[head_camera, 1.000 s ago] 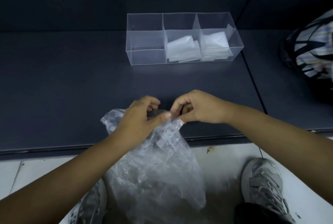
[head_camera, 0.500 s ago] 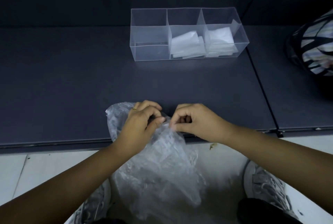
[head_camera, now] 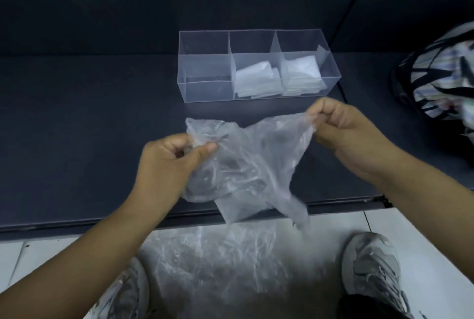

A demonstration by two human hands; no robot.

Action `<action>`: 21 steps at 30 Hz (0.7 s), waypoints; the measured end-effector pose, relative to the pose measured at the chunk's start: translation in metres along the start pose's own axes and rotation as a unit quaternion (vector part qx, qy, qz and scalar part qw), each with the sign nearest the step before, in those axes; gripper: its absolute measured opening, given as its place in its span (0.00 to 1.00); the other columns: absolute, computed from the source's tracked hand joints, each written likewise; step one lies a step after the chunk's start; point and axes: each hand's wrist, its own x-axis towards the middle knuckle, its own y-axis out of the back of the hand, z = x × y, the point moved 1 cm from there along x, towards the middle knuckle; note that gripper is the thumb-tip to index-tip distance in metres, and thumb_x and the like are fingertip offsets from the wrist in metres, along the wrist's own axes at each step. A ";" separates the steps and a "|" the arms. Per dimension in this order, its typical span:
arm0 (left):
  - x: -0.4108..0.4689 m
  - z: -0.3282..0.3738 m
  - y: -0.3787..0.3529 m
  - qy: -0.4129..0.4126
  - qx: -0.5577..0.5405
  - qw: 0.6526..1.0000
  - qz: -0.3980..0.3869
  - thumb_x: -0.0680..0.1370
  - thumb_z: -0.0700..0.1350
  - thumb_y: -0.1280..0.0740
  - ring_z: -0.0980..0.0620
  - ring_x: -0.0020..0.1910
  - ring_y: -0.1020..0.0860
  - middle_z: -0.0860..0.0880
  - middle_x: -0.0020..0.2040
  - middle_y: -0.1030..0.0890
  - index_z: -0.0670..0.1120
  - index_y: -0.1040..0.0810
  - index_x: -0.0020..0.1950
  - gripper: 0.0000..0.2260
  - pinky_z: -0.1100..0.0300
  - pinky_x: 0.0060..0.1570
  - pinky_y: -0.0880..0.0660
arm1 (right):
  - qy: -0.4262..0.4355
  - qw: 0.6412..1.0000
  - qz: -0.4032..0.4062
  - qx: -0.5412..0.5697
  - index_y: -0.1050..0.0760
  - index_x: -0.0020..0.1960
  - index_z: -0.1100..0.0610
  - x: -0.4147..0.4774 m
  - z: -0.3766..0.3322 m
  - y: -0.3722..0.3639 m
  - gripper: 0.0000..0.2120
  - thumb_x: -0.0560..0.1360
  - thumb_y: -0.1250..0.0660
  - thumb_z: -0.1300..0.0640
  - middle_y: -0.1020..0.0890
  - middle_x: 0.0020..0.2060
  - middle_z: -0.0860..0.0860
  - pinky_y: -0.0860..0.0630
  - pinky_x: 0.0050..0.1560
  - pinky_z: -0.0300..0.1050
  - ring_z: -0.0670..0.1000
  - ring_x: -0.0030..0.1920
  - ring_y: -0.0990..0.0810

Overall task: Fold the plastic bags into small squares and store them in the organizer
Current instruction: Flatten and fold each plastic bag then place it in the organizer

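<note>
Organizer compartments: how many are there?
3, side by side in the organizer: the left compartment shows nothing inside; the middle compartment and right compartment hold folded bags. None looks hidden.

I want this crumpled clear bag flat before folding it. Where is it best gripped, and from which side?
Probably by its upper edge, one corner per hand, pinched from the outer sides. The plastic bag is limp and hangs below the left hand and right hand, which pinch it there. The left corner looks bunched, so sliding that pinch outward should tauten it.
</note>
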 end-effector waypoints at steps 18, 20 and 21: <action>0.042 0.066 0.004 0.047 0.012 0.969 -0.242 0.72 0.59 0.36 0.58 0.55 0.20 0.54 0.53 0.16 0.52 0.21 0.58 0.19 0.59 0.58 0.27 | 0.057 0.994 -0.042 -0.080 0.27 0.46 0.54 0.014 -0.026 -0.019 0.06 0.78 0.39 0.63 0.21 0.32 0.48 0.27 0.37 0.37 0.46 0.33 0.25; 0.037 0.075 -0.021 0.055 0.032 0.953 -0.298 0.67 0.59 0.32 0.57 0.49 0.17 0.53 0.48 0.15 0.51 0.17 0.52 0.19 0.66 0.48 0.23 | 0.058 0.993 -0.062 -0.076 0.27 0.47 0.54 0.019 -0.027 -0.026 0.06 0.79 0.38 0.64 0.20 0.33 0.47 0.26 0.38 0.36 0.44 0.34 0.23; 0.036 0.076 -0.028 0.067 0.024 0.951 -0.301 0.65 0.57 0.29 0.57 0.44 0.17 0.52 0.44 0.14 0.50 0.16 0.49 0.17 0.68 0.42 0.23 | 0.053 0.994 -0.051 -0.077 0.27 0.47 0.54 0.021 -0.025 -0.026 0.06 0.79 0.38 0.64 0.19 0.33 0.47 0.26 0.38 0.36 0.44 0.34 0.23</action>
